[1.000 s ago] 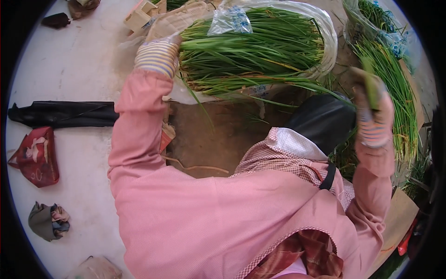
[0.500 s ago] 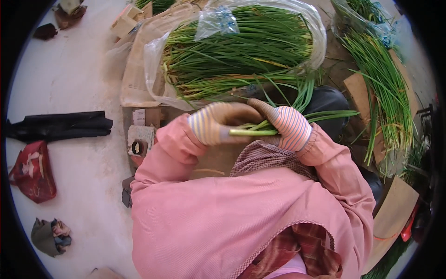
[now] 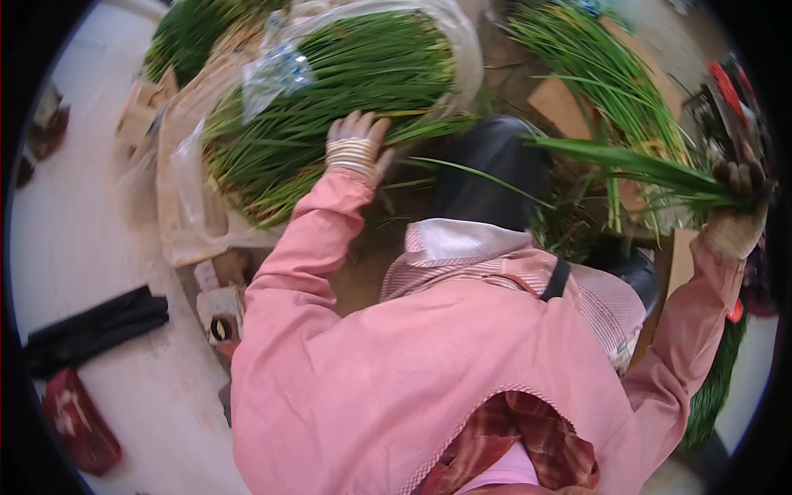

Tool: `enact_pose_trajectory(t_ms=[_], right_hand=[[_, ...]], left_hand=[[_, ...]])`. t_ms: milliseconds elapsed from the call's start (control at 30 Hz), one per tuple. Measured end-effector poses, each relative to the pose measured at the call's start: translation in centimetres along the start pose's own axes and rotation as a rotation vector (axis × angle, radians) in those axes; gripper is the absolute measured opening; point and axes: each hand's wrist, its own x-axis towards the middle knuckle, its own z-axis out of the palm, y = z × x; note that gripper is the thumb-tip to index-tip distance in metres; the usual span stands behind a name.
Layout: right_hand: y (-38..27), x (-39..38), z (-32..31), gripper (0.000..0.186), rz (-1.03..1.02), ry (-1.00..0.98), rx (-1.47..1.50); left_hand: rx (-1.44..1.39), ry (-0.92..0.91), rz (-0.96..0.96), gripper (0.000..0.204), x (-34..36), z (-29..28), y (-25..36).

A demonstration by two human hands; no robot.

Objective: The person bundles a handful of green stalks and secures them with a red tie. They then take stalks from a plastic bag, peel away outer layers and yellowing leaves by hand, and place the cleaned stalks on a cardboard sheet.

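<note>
A large pile of garlic chives (image 3: 330,91), long flat green leaves, lies in a tan plastic crate (image 3: 177,181) lined with clear plastic. My left hand (image 3: 357,148), in a striped work glove, rests on the near edge of the pile with its fingers stretched out. Far to the right, my gloved right hand (image 3: 736,216) is closed round a small bunch of garlic chives (image 3: 660,169), whose leaf tips point left toward my knee. The ends gripped in that hand are partly hidden by the glove.
More garlic chives (image 3: 606,78) lie on cardboard at the upper right, and another heap (image 3: 194,37) at the upper left. A dark boot or knee (image 3: 491,169) is between my arms. A small block with a black ring (image 3: 221,328) stands beside the crate.
My hands were together in front of me around a few stalks. They have parted: the left went onto the pile, the right swung far right with the bunch. The view has turned.
</note>
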Motion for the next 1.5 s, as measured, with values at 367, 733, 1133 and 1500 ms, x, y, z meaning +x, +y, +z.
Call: enact_pose_trajectory(t_ms=[367, 733, 1133, 1500], right_hand=[[3.0, 2.9, 10.7, 0.036, -1.051, 0.436, -0.365], [12.9, -8.3, -1.2, 0.06, -0.424, -0.102, -1.691], [14.6, -10.0, -5.1, 0.049, 0.505, 0.282, -0.19], [18.2, -9.9, -10.2, 0.036, 0.777, 0.432, -0.145]], left_hand=[[-1.312, -0.563, 0.449, 0.031, 8.8, -6.0, 16.6], [-2.361, -0.726, -0.9, 0.029, 17.5, 4.9, 26.5], [-2.664, -0.532, -0.615, 0.024, 22.9, 9.8, 29.7], [-1.955, -0.731, -1.293, 0.029, 16.0, 12.1, 27.0]])
